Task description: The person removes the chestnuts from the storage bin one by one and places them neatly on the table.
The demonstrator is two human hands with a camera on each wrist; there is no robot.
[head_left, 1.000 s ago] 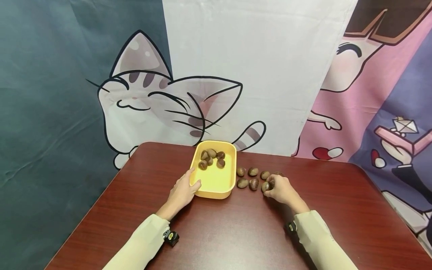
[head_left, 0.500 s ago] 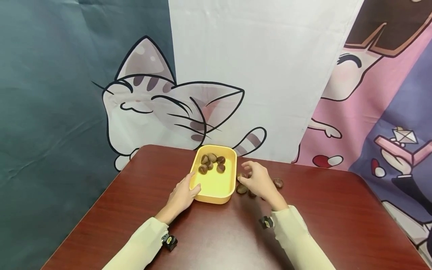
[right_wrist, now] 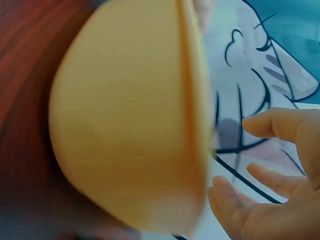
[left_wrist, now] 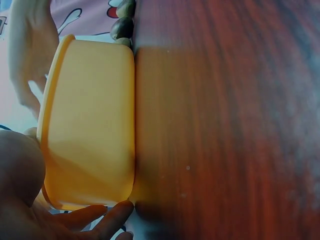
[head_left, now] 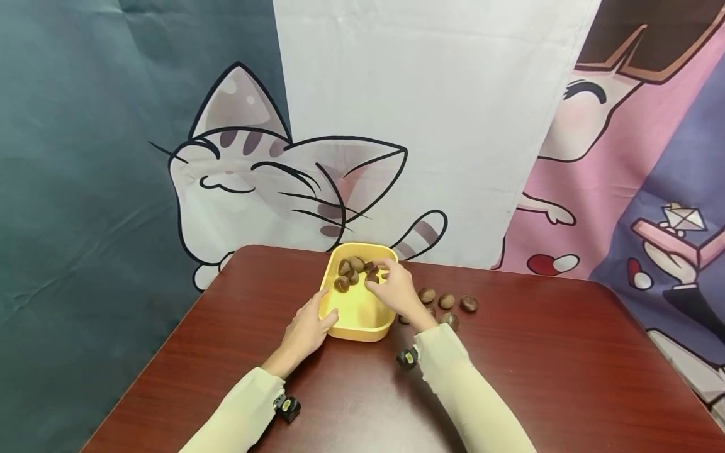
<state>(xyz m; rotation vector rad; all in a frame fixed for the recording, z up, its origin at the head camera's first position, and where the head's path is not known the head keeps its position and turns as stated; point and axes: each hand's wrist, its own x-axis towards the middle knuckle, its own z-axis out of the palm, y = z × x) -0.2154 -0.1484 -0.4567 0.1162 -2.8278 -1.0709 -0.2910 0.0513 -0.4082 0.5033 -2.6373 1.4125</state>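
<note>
Chestnuts (head_left: 342, 284) are bunched toward the far end of the yellow tray (head_left: 362, 336), and more chestnuts on the table (head_left: 469, 304) are spread out to its right, some partly hidden. In the last second or so the right hand (head_left: 396, 290) has been brought left from that loose lot, and it's now held over the tray's right side. Its fingers (right_wrist: 270, 122) are spread pretty wide, and nothing's seen between them in the right wrist view, so a chestnut may well have just been dropped off, though that can't be told for sure. The tray's near left corner is gripped by the left hand (head_left: 306, 327), thumb over the rim, presumably for steadying. Filling seems only partway done, judging by what's left on the table (head_left: 538, 352).
</note>
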